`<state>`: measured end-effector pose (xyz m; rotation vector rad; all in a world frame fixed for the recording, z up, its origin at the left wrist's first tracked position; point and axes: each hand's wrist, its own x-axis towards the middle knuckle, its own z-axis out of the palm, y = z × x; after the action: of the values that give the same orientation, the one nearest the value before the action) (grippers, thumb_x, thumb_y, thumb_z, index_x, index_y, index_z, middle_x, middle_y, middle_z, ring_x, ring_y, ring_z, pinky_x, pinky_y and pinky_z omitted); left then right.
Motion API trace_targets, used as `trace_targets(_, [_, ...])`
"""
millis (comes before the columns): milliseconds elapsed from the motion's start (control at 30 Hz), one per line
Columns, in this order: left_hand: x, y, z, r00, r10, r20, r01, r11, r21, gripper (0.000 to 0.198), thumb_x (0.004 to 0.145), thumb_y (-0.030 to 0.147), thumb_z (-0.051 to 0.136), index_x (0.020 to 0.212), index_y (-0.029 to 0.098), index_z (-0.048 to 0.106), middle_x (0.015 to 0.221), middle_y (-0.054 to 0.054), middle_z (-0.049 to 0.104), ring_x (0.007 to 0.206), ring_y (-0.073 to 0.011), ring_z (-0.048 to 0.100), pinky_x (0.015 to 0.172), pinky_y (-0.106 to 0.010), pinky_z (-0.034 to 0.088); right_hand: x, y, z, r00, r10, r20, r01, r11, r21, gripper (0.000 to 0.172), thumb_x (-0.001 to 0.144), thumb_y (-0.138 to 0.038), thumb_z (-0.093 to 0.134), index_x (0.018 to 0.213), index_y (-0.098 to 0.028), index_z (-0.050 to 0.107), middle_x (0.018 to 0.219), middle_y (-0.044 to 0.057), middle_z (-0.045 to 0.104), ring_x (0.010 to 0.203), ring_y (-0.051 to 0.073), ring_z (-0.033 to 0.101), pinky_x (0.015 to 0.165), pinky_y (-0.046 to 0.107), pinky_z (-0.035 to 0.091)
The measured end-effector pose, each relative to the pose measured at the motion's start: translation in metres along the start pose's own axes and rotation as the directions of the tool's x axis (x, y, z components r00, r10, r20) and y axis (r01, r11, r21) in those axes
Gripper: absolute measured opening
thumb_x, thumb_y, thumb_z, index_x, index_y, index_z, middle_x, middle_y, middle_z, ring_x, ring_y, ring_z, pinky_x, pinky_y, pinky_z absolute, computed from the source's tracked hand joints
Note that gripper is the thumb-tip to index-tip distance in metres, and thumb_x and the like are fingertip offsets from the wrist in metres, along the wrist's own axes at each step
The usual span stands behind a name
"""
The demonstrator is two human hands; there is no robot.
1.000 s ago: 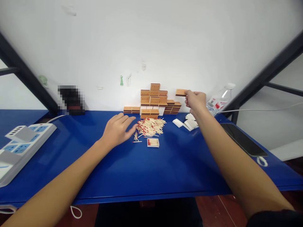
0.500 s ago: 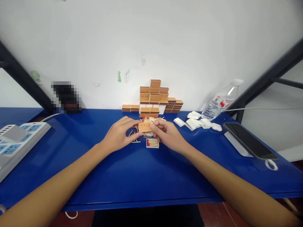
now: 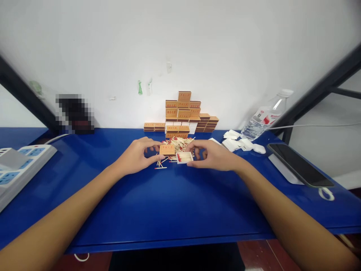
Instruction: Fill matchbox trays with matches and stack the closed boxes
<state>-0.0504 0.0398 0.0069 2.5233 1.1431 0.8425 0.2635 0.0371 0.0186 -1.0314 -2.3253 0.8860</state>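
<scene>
Both hands are over the middle of the blue table (image 3: 175, 210). The left hand (image 3: 135, 157) is pinched nearly closed, with thumb and fingertips gripping a brown matchbox cover (image 3: 167, 149) by its left end and holding it flat just above the tabletop. At its 3 o'clock, just beside it, is the small white tray (image 3: 184, 157). The right hand (image 3: 216, 156) holds that tray by its right end, thumb in front, fingers curled round the back. Inside the tray the matches lie side by side with their red heads to the left. It looks about full, though it is too small here to be sure. The cover and the tray are close together but not touching.

At 12 o'clock from the tray is a heap of loose matches (image 3: 180, 142), and a few strays lie at 9 o'clock under the cover. Farther back at 12, against the wall, stands a stack of matchboxes (image 3: 183, 113), brown boxes piled in steps. At 2 o'clock lies a scatter of white trays (image 3: 237, 143), and beyond them a capped clear water bottle (image 3: 262, 119) leans back. At 3 o'clock a phone (image 3: 300, 165) lies dark side up. Far out at 9 o'clock is a power strip (image 3: 17, 165).
</scene>
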Motion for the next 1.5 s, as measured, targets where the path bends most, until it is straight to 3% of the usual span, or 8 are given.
trace_targets(133, [0.0, -0.003, -0.002, 0.999, -0.033, 0.038, 0.034, 0.999, -0.03, 0.04, 0.092, 0.047, 0.076, 0.126, 0.027, 0.076, 0.096, -0.003, 0.073, 0.078, -0.0161, 0.061, 0.072, -0.029, 0.05, 0.002, 0.007, -0.005, 0.999, 0.047, -0.017, -0.044, 0.988, 0.148, 0.048, 0.08, -0.05, 0.085, 0.113, -0.02, 0.069, 0.081, -0.001, 0.062, 0.07, 0.014, 0.055, 0.062, 0.029, 0.044])
trace_targets(267, [0.0, -0.003, -0.003, 0.997, -0.019, 0.079, 0.024, 0.998, -0.06, 0.042, 0.092, 0.047, 0.076, 0.129, 0.029, 0.076, 0.096, -0.004, 0.072, 0.077, -0.0161, 0.06, 0.071, -0.029, 0.049, 0.003, 0.008, -0.001, 0.999, 0.045, -0.02, -0.04, 0.981, 0.187, 0.046, 0.08, -0.049, 0.085, 0.114, -0.02, 0.072, 0.083, 0.0, 0.062, 0.071, 0.014, 0.055, 0.061, 0.028, 0.044])
trace_targets(533, [0.002, -0.003, -0.003, 0.993, -0.023, 0.114, 0.037, 0.992, -0.12, 0.044, 0.09, 0.047, 0.078, 0.13, 0.029, 0.075, 0.099, -0.004, 0.074, 0.08, -0.0174, 0.061, 0.072, -0.031, 0.049, 0.002, 0.007, -0.002, 0.998, 0.058, -0.023, -0.053, 0.982, 0.183, 0.047, 0.081, -0.045, 0.084, 0.118, -0.019, 0.073, 0.079, -0.002, 0.059, 0.066, 0.011, 0.052, 0.056, 0.027, 0.041])
trace_targets(767, [0.002, -0.001, -0.004, 0.994, -0.036, 0.104, 0.048, 0.991, -0.123, 0.042, 0.089, 0.048, 0.079, 0.126, 0.028, 0.077, 0.098, -0.003, 0.074, 0.081, -0.0175, 0.062, 0.073, -0.031, 0.049, 0.005, 0.004, 0.007, 0.99, 0.056, -0.126, -0.033, 0.983, 0.179, 0.041, 0.08, -0.044, 0.084, 0.11, -0.017, 0.075, 0.087, 0.003, 0.069, 0.07, 0.013, 0.058, 0.059, 0.028, 0.045])
trace_targets(1200, [0.002, -0.001, -0.005, 0.994, -0.061, 0.088, 0.075, 0.984, -0.163, 0.04, 0.085, 0.049, 0.083, 0.118, 0.026, 0.08, 0.097, -0.004, 0.075, 0.081, -0.0173, 0.064, 0.072, -0.03, 0.05, 0.004, -0.009, 0.014, 0.971, 0.106, -0.212, -0.077, 0.987, 0.139, 0.038, 0.081, -0.042, 0.083, 0.107, -0.016, 0.075, 0.082, 0.002, 0.069, 0.066, 0.013, 0.055, 0.059, 0.03, 0.045])
trace_targets(1400, [0.004, -0.002, -0.008, 0.996, -0.061, 0.071, 0.071, 0.987, -0.144, 0.039, 0.088, 0.046, 0.081, 0.122, 0.027, 0.078, 0.099, -0.003, 0.077, 0.083, -0.0171, 0.065, 0.073, -0.03, 0.05, 0.007, -0.001, 0.024, 0.971, 0.1, -0.218, -0.048, 0.972, 0.232, 0.059, 0.081, -0.048, 0.085, 0.128, -0.021, 0.062, 0.091, 0.002, 0.072, 0.07, 0.015, 0.061, 0.064, 0.031, 0.048])
trace_targets(1500, [0.006, -0.006, -0.011, 0.998, -0.057, 0.014, 0.058, 0.991, -0.12, 0.036, 0.088, 0.043, 0.081, 0.12, 0.027, 0.078, 0.096, -0.003, 0.078, 0.082, -0.0166, 0.066, 0.073, -0.03, 0.05, 0.009, 0.002, 0.037, 0.941, 0.13, -0.313, -0.065, 0.976, 0.21, 0.036, 0.091, -0.05, 0.075, 0.108, -0.022, 0.062, 0.08, 0.0, 0.068, 0.061, 0.013, 0.053, 0.058, 0.03, 0.041])
